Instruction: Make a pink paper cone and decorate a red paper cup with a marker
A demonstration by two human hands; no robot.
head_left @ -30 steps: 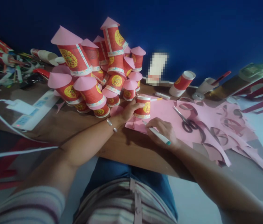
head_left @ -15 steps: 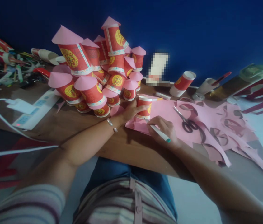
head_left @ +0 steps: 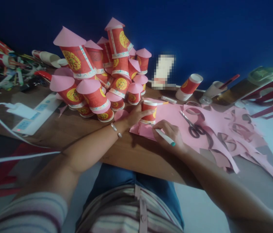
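Observation:
My left hand [head_left: 136, 116] is wrapped round a red paper cup [head_left: 148, 107] with a yellow emblem, which stands on pink paper [head_left: 170, 113]. Just right of the cup's base, my right hand [head_left: 169, 132] grips a white marker [head_left: 164, 137] with a green end pointing toward me. The marker's tip is hard to make out near the fingers. Black-handled scissors [head_left: 193, 126] lie partly open on the pink paper, right of my right hand. A thin orange and white stick [head_left: 162, 103] shows behind the cup.
Red cups with pink cone tops [head_left: 95, 94] are stacked at the back left. A white power strip [head_left: 36, 115] with a cable lies left. Pink cut scraps [head_left: 238, 129] spread right. Behind stand a cup stack [head_left: 189, 86], a pen cup [head_left: 214, 90] and a bottle [head_left: 250, 84].
The marker's green end has shifted slightly left and up with my right hand. My left hand keeps its hold on the cup.

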